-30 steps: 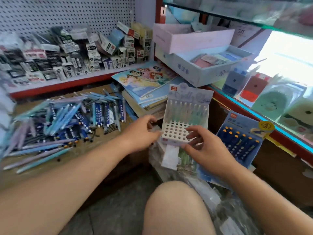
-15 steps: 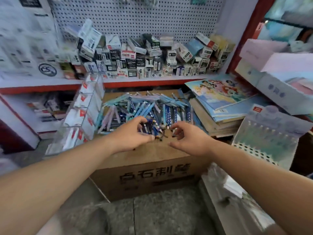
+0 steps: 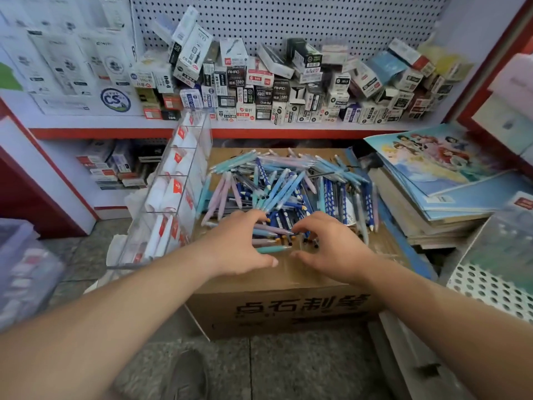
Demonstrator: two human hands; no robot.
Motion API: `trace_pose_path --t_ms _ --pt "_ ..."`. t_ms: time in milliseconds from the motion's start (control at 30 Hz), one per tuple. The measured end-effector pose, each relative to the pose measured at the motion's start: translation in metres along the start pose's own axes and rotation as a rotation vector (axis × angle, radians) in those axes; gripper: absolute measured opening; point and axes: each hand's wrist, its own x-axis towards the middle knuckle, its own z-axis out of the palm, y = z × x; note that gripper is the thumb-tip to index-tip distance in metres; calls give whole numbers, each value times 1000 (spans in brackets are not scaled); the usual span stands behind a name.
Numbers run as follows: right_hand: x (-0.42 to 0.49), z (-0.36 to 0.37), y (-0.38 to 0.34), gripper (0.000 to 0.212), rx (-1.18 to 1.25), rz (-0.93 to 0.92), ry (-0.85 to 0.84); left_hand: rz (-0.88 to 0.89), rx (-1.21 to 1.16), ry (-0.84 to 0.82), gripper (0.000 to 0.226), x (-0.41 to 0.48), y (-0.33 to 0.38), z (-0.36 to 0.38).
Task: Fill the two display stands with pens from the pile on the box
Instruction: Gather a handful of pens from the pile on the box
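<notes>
Shop-floor cardboard box carries the pen pile; left hand and right hand curl fingers over near-edge pens, grip unclear; gathering step, next: lift a bunch toward display stand.

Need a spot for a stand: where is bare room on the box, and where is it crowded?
Bare cardboard: the front strip of the box, from the left hand and right hand to its near edge, and the front-right corner beside the book stack. Crowded: the pen pile covers the rest; the clear rack hems the left.
</notes>
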Motion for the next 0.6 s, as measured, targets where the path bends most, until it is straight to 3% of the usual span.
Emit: trace_pose_path --t_ms 333,500,600 --pt "13 17 -14 15 -36 -64 -42 -22 33 42 70 2 -11 3" --pt "7 -4 -5 11 122 38 -58 -29 -32 143 53 2 -17 -1" --pt "-1 -20 5 6 262 123 23 -56 -179 261 60 2 -13 -2"
